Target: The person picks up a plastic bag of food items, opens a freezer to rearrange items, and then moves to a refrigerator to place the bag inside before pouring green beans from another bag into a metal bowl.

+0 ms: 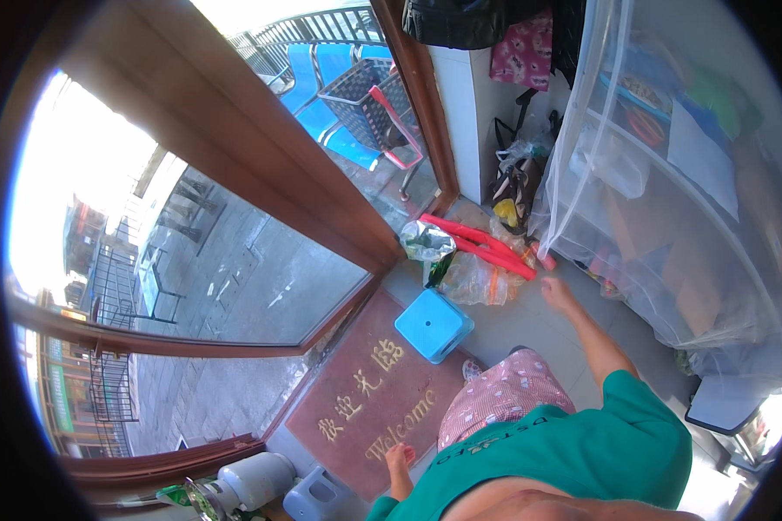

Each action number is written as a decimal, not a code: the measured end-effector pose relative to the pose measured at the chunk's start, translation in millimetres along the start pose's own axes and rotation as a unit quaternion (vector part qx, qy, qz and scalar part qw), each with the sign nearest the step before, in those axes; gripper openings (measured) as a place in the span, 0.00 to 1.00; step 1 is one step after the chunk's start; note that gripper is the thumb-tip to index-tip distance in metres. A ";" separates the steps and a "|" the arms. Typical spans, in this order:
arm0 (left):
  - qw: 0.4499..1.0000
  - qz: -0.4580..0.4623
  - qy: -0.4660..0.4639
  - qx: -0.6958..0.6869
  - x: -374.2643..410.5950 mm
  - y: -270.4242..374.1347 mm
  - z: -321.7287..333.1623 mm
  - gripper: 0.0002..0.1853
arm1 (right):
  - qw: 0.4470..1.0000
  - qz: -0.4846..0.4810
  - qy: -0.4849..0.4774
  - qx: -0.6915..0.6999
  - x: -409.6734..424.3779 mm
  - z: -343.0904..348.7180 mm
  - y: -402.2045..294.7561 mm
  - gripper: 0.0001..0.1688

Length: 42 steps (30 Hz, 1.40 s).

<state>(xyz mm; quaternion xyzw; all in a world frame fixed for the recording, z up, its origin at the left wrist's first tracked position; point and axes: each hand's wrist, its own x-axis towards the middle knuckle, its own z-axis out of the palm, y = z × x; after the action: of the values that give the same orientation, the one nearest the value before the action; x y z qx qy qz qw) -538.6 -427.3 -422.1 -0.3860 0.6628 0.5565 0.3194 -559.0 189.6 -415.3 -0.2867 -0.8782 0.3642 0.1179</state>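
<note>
My right hand (557,293) is stretched forward over the grey tiles with its fingers curled, just below the end of several red plastic rolls or tubes (482,247); whether it touches or holds anything does not show clearly. My left hand (399,454) hangs low over the lower edge of a red doormat (365,391) with lettering, its fingers partly bent. A blue plastic stool (430,322) stands between the mat and the floor tiles. Beyond it lie a silver and green foil bag (428,242) and clear plastic bags (472,280).
Brown-framed glass doors (339,228) rise on the left. A shelf under a sheer cover (651,195) stands at right. Bags (515,189) lie by the white pillar (459,117). A gas cylinder (257,478) and a plastic jug (319,498) are at lower left.
</note>
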 end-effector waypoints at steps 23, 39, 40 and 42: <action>0.981 -0.172 0.074 0.039 -62.6 99.2 251.1 0.13 | 0.905 0.095 -0.157 -0.385 554.4 48.8 119.2 0.13; 0.945 0.318 -0.043 -0.062 -31.8 298.6 358.1 0.29 | 0.844 -0.082 -0.389 0.360 160.1 38.1 -249.5 0.11; 0.930 0.360 -0.043 -0.055 -29.2 294.7 347.9 0.25 | 0.817 -0.085 -0.391 0.415 135.4 46.5 -254.7 0.09; 0.938 0.341 0.042 -0.040 -45.6 276.4 312.7 0.17 | 0.833 -0.149 -0.385 0.368 102.1 42.9 -271.2 0.09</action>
<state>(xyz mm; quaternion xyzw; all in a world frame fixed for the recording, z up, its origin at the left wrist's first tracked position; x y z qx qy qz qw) -757.5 -89.5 -302.7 -0.1721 0.7446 0.6415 0.0671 -772.6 70.5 -253.9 0.0755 -0.6857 0.7195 -0.0800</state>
